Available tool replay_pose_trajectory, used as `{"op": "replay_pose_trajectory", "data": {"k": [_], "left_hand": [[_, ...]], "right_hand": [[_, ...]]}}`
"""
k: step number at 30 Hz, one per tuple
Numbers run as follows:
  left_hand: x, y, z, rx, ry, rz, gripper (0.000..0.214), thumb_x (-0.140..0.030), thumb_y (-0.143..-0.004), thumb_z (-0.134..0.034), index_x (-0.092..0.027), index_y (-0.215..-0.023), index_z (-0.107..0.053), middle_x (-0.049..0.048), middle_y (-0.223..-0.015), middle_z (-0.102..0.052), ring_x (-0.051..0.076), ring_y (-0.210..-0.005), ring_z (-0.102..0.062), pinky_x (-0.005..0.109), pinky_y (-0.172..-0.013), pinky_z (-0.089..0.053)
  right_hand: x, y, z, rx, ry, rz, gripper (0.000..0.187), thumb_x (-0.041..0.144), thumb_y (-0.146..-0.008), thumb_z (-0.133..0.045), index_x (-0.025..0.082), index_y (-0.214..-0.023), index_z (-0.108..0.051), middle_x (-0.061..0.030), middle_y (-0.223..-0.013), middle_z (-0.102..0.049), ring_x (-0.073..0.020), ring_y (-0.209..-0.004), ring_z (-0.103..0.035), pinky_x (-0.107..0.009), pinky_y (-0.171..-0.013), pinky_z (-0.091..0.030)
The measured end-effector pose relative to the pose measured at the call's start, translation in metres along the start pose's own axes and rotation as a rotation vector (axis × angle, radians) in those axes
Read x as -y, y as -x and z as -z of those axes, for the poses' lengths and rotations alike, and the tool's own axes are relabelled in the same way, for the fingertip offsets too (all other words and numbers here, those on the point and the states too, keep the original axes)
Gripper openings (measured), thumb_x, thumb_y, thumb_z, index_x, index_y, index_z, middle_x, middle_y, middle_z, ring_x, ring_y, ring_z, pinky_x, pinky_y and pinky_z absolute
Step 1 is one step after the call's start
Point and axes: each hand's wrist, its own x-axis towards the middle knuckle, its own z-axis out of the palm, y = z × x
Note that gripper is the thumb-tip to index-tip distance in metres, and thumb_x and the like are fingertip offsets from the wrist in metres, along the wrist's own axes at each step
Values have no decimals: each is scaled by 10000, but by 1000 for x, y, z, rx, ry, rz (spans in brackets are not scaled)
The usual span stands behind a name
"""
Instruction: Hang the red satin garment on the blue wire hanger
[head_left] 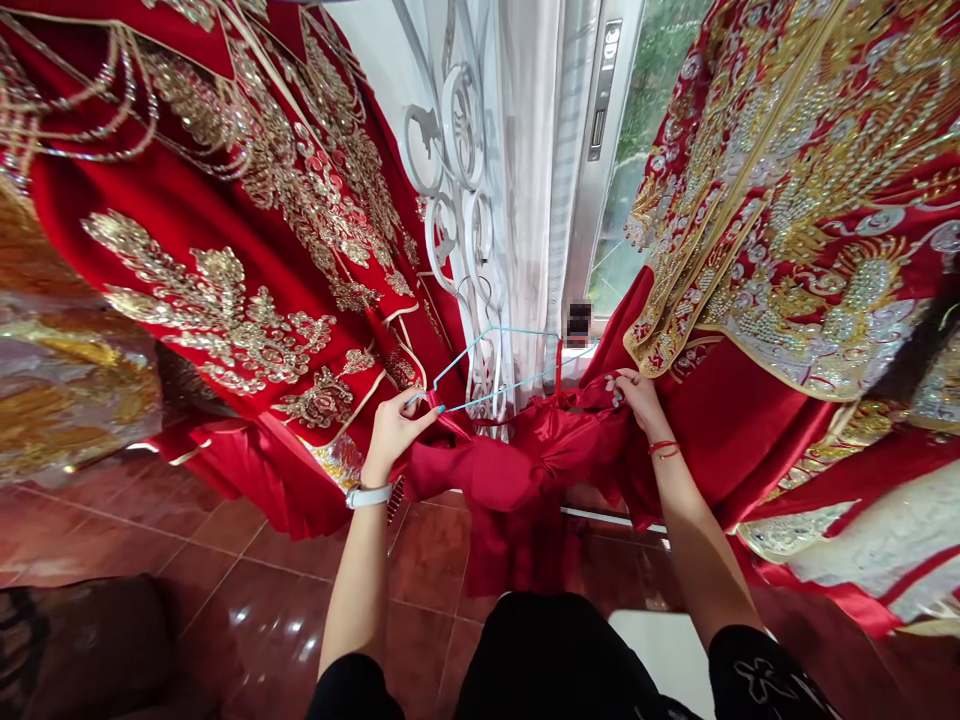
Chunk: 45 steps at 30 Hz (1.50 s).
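A light-blue wire hanger (525, 331) is held up in front of me, with a red satin garment (510, 470) hanging below it. My left hand (396, 432) pinches the hanger's left end, where a red strap (436, 403) of the garment loops over the wire. A second thin red strap (559, 368) hangs near the hanger's right part. My right hand (636, 396) is closed on the gathered upper edge of the garment, just below the hanger's right end. The garment's lower part drops in folds toward the floor.
Red gowns with gold embroidery hang at the left (225, 300) and right (810, 200). Between them are a white scrolled metal frame (461, 130), a white curtain (529, 150) and a window (652, 110). A brown padded seat (90, 640) stands lower left on red floor tiles (247, 610).
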Motion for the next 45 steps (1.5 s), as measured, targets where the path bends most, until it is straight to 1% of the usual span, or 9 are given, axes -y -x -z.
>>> {"op": "replay_pose_trajectory", "data": {"k": [5, 10, 16, 22, 26, 30, 32, 39, 45], "left_hand": [[-4, 2, 1, 2, -11, 0, 319, -471, -754, -704, -178, -877, -674, -83, -609, -239, 110, -568, -251, 256, -576, -243], [-5, 2, 0, -3, -5, -12, 314, -469, -755, -709, -181, -874, -679, -81, -613, -238, 110, -571, -249, 254, -576, -247], [-4, 3, -1, 2, -6, -15, 323, -489, -758, -717, -185, -860, -681, -76, -615, -234, 112, -576, -243, 260, -572, -242], [-1, 2, -2, -3, 6, -6, 336, -507, -764, -708, -188, -859, -663, -77, -623, -225, 115, -577, -233, 264, -579, -234], [-1, 1, -1, -2, 5, -4, 329, -503, -765, -702, -187, -836, -645, -78, -619, -221, 114, -576, -230, 266, -583, -234], [-1, 0, 0, 8, 8, -17, 311, -490, -764, -704, -190, -817, -642, -79, -611, -228, 113, -569, -236, 265, -583, -241], [-1, 0, 0, 5, 12, -17, 304, -484, -761, -708, -192, -824, -650, -79, -610, -232, 113, -565, -239, 265, -577, -241], [0, 0, 1, 10, 24, -28, 315, -494, -762, -712, -191, -845, -681, -75, -609, -241, 115, -565, -246, 267, -573, -240], [5, -5, 5, 44, 55, -44, 334, -499, -764, -721, -180, -859, -687, -79, -616, -250, 112, -573, -242, 262, -579, -245]], "right_hand": [[1, -9, 17, 8, 306, 134, 194, 293, -623, -648, 181, -762, -723, -38, -680, -711, -152, -560, -558, -288, -560, -494], [-5, -6, 19, -180, 578, 316, 282, 231, -710, -506, 185, -862, -738, -94, -798, -736, -224, -686, -636, -413, -795, -537], [-2, -2, 10, -86, 171, 21, 402, 294, -675, -574, 195, -1053, -669, 34, -592, -602, -152, -497, -531, -270, -499, -455], [13, 10, 24, 126, 2, -24, 518, 385, -663, -751, 239, -1153, -664, 15, -808, -713, -120, -651, -628, -190, -535, -448], [10, 9, 31, 122, 263, 116, 615, 277, -632, -737, 201, -1237, -658, 6, -784, -710, -125, -569, -562, -239, -544, -465], [2, 6, 28, -92, 693, 330, 562, 162, -694, -584, 157, -1247, -685, -75, -838, -725, -203, -657, -612, -375, -755, -538], [-1, 5, 22, -174, 739, 349, 515, 168, -735, -544, 145, -1229, -690, -121, -876, -735, -260, -756, -662, -428, -843, -536], [5, -3, -6, -147, 17, 59, 385, 344, -669, -641, 211, -1028, -595, 9, -661, -671, -140, -487, -552, -276, -511, -496], [29, -13, -26, -182, 18, 302, 269, 379, -664, -671, 226, -876, -606, -9, -720, -673, -142, -554, -559, -292, -541, -506]]}}
